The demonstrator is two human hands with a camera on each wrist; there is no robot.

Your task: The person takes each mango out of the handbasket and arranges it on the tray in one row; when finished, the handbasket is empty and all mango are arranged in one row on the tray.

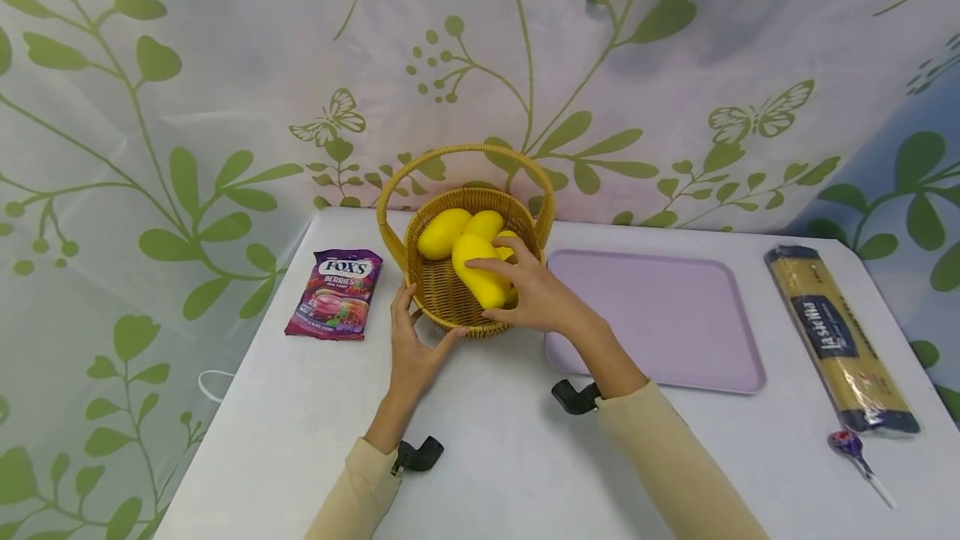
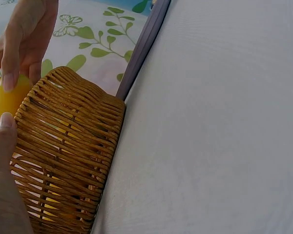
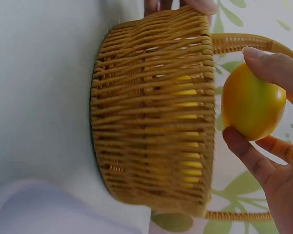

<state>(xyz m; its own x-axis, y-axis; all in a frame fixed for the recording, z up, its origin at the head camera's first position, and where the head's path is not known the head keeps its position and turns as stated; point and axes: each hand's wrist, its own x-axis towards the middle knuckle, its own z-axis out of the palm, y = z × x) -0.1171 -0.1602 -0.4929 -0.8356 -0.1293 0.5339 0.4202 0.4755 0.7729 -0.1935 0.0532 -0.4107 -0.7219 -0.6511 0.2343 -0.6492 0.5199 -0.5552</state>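
Observation:
A wicker basket (image 1: 442,294) with a tall arched handle stands at the back of the table, several yellow mangoes (image 1: 444,233) inside. My left hand (image 1: 417,357) grips its near left side, the thumb at the rim in the left wrist view. Between the thumb and fingers of my right hand (image 1: 538,290) is a mango (image 3: 254,105), held just above the basket's rim in the right wrist view. In the head view this hand partly covers the mangoes on the basket's right side.
Left of the basket lies a purple candy bag (image 1: 335,294). A lilac tray (image 1: 660,315) is to the right, under part of my right forearm. Farther right are a pasta pack (image 1: 840,340) and a lollipop (image 1: 847,443). A patterned curtain (image 1: 465,48) hangs behind the table.

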